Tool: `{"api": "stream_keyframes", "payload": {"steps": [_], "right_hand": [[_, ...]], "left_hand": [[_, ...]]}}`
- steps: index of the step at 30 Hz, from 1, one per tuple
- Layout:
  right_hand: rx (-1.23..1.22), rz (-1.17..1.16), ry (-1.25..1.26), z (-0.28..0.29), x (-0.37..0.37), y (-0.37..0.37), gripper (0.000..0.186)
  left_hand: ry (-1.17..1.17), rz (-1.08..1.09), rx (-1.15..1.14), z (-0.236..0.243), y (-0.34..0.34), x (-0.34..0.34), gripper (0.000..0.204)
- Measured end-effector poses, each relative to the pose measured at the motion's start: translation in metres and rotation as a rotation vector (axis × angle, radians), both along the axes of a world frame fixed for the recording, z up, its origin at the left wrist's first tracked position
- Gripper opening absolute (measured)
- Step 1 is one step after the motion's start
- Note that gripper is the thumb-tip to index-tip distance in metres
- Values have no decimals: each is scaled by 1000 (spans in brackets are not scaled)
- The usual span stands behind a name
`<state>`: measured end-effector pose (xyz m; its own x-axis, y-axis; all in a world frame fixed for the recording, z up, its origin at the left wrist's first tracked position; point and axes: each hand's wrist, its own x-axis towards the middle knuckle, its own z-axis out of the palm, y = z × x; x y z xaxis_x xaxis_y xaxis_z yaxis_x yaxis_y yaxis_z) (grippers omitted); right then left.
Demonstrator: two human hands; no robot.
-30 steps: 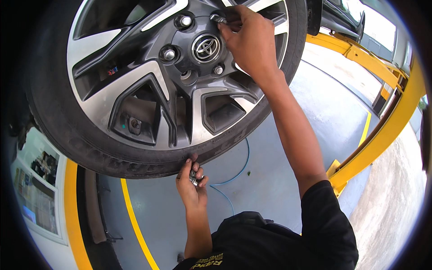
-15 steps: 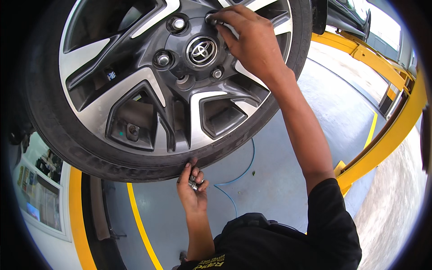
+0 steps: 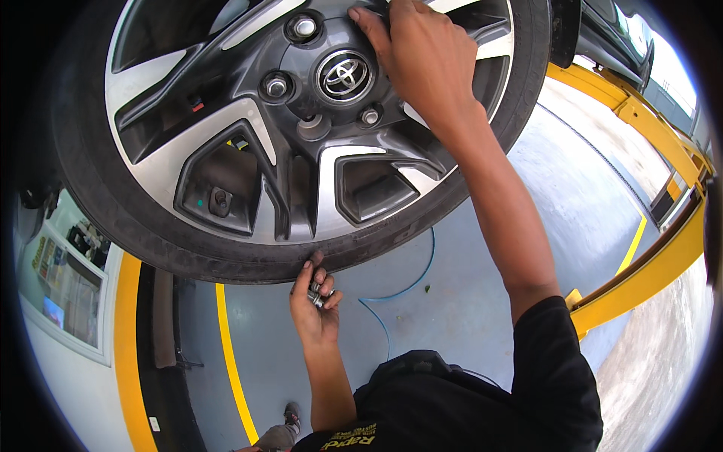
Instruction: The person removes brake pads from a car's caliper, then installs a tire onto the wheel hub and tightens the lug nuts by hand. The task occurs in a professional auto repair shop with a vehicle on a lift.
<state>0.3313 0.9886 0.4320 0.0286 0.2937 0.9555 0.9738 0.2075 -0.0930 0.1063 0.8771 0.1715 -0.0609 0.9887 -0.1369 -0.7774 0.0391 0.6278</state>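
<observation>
In front of me stands an alloy wheel with grey and silver spokes and a black tire. My right hand reaches to the upper lug hole beside the centre cap. Its thumb bends in at that hole and its fingers curl on a lug nut, which the hand and the picture's top edge hide. Silver lug nuts sit in other holes. Below, my left hand is closed around metal lug nuts, a fingertip against the tire's lower edge.
Yellow lift arms curve along the right side. A blue hose lies on the grey floor, which has yellow lines. A window is at left. Someone's shoe shows at the bottom.
The wheel sits slightly higher and further right in view. My right hand has turned and shifted up, so its fingertips leave the frame. My left hand still holds the lug nuts.
</observation>
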Motion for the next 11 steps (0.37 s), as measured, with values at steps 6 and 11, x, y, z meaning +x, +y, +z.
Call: {"api": "stream_keyframes", "payload": {"steps": [6,11], "right_hand": [[55,-19,95,6,-7,-2,54],[252,334,140,-3,-4,19,55]], "left_hand": [[-10,16,20,-3,0,2,34],[-1,20,31,-7,2,2,36]]}}
